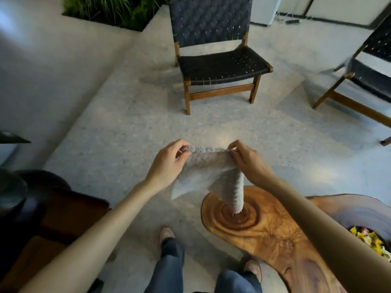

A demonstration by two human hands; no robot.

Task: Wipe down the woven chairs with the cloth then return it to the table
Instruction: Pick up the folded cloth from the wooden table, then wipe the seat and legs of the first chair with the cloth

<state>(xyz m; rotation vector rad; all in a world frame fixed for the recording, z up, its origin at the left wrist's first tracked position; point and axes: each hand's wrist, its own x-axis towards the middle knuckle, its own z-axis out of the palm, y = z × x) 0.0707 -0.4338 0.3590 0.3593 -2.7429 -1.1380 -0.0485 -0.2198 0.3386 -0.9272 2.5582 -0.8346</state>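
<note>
The cloth (205, 172) is held up in the air between both hands, in front of the person's body and above the near end of the counter (264, 229). The left hand (169, 160) pinches one top corner between thumb and curled fingers. The right hand (247, 159) pinches the other top corner the same way, so the upper edge is stretched between them.

Below that edge the pale grey cloth sags. One flap hangs toward the left, and a twisted strip hangs down over the ringed wood grain of the counter (whether its tip touches the wood I cannot tell).

A chair (220, 64) with a dark woven seat and back on a brown wooden frame stands straight ahead on the speckled floor (127, 134), well apart from the hands. A second chair (372, 77) of the same kind is at the right edge, only partly in view.

A planter (114, 9) of green grass sits at the upper left. A bowl (370, 240) of yellow wrapped things rests on the counter at the right. The person's shoes (167, 233) and jeans show beneath the arms.
</note>
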